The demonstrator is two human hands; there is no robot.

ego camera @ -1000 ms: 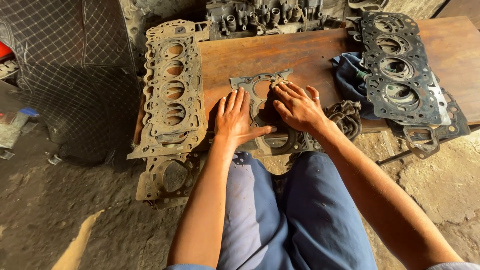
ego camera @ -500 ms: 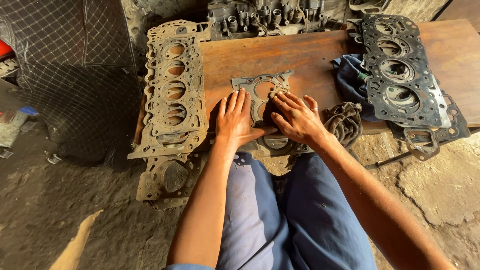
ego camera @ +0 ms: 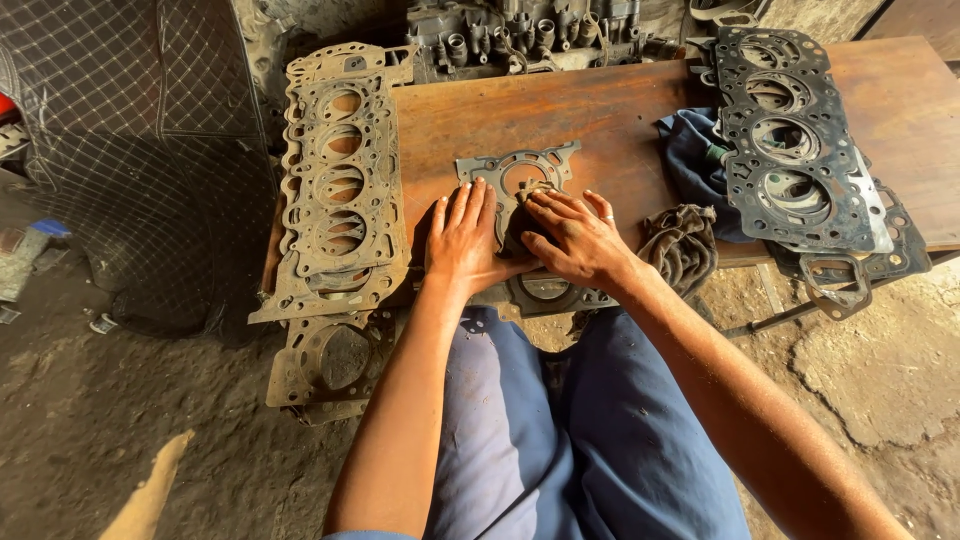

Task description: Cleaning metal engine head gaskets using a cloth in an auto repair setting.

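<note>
- The floor (ego camera: 150,440) is bare, dark ground, cracked at the right side, with one narrow patch of sunlight at the lower left.
- A brown wooden table (ego camera: 600,110) with a worn, stained top stands in the middle.
- A dark quilted cover (ego camera: 140,130) with a diamond pattern hangs at the left.
- The light is soft daylight.

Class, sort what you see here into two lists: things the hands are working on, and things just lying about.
In use:
- left hand, flat on the grey gasket
- right hand, pressing a dark rag on it

Lying about:
- rusty gasket
- black gasket
- crumpled rag
- engine part
</note>
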